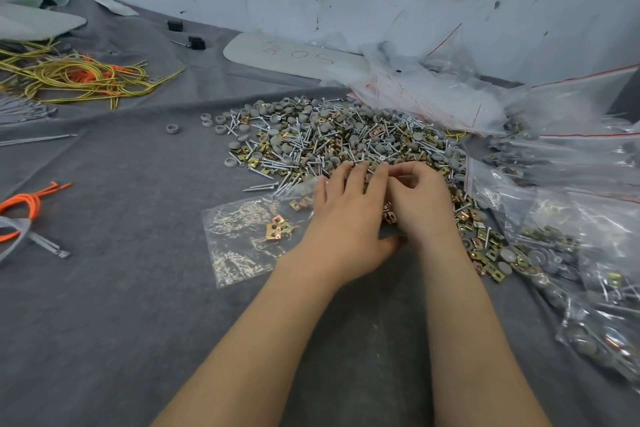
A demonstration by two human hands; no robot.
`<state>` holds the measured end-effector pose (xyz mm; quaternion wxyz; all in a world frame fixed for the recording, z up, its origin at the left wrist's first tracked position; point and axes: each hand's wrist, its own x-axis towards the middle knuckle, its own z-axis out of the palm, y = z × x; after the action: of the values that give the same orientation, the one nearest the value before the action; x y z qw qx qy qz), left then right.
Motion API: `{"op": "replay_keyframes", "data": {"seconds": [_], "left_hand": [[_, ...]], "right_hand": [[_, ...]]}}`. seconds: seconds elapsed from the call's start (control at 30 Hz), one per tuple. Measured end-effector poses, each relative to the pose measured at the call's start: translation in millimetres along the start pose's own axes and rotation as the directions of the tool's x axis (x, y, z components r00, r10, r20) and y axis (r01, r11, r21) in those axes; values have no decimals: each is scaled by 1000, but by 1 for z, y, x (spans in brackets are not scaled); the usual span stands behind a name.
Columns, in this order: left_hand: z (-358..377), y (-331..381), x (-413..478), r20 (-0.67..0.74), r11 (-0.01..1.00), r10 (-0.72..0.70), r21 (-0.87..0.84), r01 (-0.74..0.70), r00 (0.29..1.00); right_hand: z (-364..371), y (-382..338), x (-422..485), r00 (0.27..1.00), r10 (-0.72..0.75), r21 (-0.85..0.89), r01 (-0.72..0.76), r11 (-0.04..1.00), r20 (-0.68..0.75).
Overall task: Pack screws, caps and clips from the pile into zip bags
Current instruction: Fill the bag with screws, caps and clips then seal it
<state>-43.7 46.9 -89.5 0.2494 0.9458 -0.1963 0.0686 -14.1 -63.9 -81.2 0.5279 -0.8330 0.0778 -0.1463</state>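
I'm working both hands at the near edge of the pile [329,139]: left hand [346,215] lying flat, fingers straight; right hand [420,199] curling, grip hidden, can't tell. The zip bag [239,246] is lying just left, brass clips [275,230] inside. Small, hard, slippery bits, probably needing fingertip pinches.

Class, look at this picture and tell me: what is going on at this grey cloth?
A person sorts hardware with bare hands. The left hand lies with fingers spread on the near edge of the pile of screws, caps and clips; the right hand curls beside it, its catch hidden. A zip bag at the left holds a few clips; filled bags lie right.
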Motion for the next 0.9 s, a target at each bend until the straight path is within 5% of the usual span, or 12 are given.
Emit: {"op": "replay_keyframes", "data": {"seconds": [0.4,0.63,0.83,0.9], "left_hand": [[-9,-24,-1,117,953,-291,118,278,949],[-20,-32,2,62,957,-289,24,288,955],[-31,-42,1,147,964,-258,-30,264,955],[-33,-44,-1,195,966,-249,-20,258,948]], "right_hand": [[3,1,-1,1000,19,-30,-19,999,22],[4,-4,-5,996,-26,51,22,998,82],[13,-15,-17,917,-70,174,0,985,392],[13,-15,-17,919,-83,174,16,985,386]]}}
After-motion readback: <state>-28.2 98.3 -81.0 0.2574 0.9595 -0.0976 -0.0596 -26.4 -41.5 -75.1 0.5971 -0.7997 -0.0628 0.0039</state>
